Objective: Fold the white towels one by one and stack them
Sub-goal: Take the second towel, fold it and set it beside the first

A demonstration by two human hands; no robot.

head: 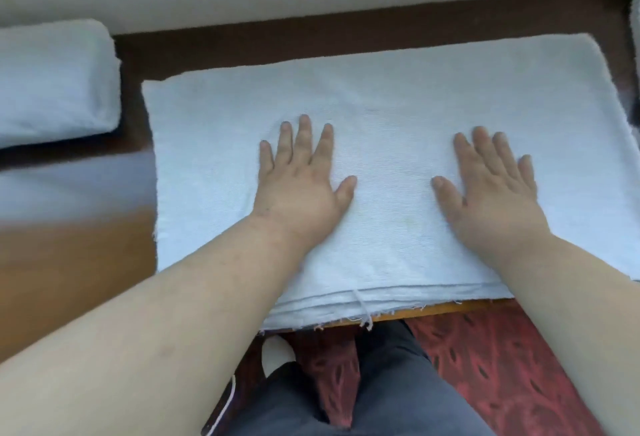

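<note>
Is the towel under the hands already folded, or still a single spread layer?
Folded at least once: the towel shows several stacked layer edges along its near side. Both hands, left and right, press flat on top.

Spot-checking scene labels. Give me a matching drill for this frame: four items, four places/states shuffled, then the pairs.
Items:
1. left hand
2. right hand
3. spread towel
4. folded towel

Places/states:
A. far left of the table, apart from the hands
B. flat on the towel's right half
C. under both palms, layered edge at the near table edge
D. flat on the towel's left half

Pairs: 1-D, 2-B, 3-C, 4-A
</note>
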